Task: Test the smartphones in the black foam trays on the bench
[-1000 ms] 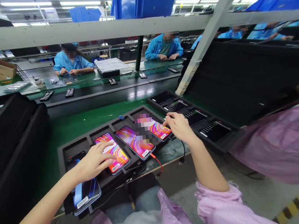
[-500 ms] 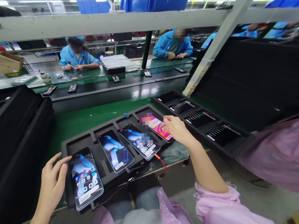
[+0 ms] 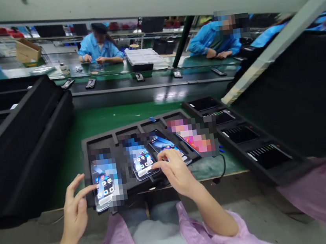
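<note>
Four-slot wording aside, a black foam tray (image 3: pixel 101 138) holds several smartphones with lit screens. My left hand (image 3: pixel 75 212) is open beside the leftmost phone (image 3: pixel 104 186), its index fingertip at the left edge of that screen. My right hand (image 3: pixel 177 172) holds nothing; its fingers are apart and reach over the lower part of the third phone (image 3: pixel 160 138). One of its fingertips is at the lower right of the second phone (image 3: pixel 141 160), whose screen shows app icons. Farther right lies a phone with a pink and orange screen (image 3: pixel 191 136), partly blurred.
To the right, another black tray (image 3: pixel 238 154) holds dark-screened phones with bar patterns. Stacked black trays (image 3: pixel 27 154) stand at left. Behind the green bench (image 3: pixel 126 112), a conveyor (image 3: pixel 111 85) carries several phone parts; people in blue work beyond it. A slanted white post (image 3: pixel 265 60) rises at right.
My right hand has moved left from the pink-screened phone to the second and third phones. My left index finger has come onto the leftmost phone. The second phone now shows icons; the view has shifted.
</note>
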The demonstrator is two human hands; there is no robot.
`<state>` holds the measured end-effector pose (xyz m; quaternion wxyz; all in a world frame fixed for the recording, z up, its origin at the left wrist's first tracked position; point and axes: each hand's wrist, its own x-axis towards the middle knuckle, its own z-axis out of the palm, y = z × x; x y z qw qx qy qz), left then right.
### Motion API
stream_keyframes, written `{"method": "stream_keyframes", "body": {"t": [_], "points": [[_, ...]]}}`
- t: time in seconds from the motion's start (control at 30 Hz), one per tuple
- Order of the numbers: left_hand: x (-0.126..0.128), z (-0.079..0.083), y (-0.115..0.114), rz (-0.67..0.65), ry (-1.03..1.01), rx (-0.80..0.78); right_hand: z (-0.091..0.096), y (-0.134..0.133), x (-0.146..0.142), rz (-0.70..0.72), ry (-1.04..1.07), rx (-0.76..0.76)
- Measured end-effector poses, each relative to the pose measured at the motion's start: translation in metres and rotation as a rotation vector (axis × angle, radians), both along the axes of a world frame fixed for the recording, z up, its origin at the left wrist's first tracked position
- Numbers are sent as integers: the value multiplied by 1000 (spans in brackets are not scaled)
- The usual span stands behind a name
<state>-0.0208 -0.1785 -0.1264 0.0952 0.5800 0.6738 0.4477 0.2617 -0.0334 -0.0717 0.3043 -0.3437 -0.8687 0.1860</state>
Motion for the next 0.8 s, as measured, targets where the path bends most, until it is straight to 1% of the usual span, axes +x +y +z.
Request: {"method": "stream_keyframes", "body": {"t": [0.07, 0.13, 0.3, 0.37, 0.5, 0.6, 0.7, 0.73, 0.8], "points": [[2, -3, -5, -16, -5, -6, -5, -8, -11, -18, 74, 66], [4, -4, -9, -58, 9, -11, -8, -11, -18, -29, 109, 101], [5, -2, -15, -139, 63, -8, -11, -11, -26, -11, 82, 112], [5, -3, -15, -142, 54, -10, -10, -12, -28, 6, 38, 110], [4, -7, -15, -119, 36, -14, -10, -12, -32, 55, -128, 97], [5, -7, -15, -106, 38, -9, -9, -12, -34, 52, -217, 113], [9, -5, -14, -103, 32, -11, -7, -10, -29, 12, -191, 132], [10, -4, -13, -99, 28, -12, -6, -8, -25, -26, -155, 137], [12, -5, -12, -89, 29, -5, -5, -1, -12, -168, -75, 145]]}}
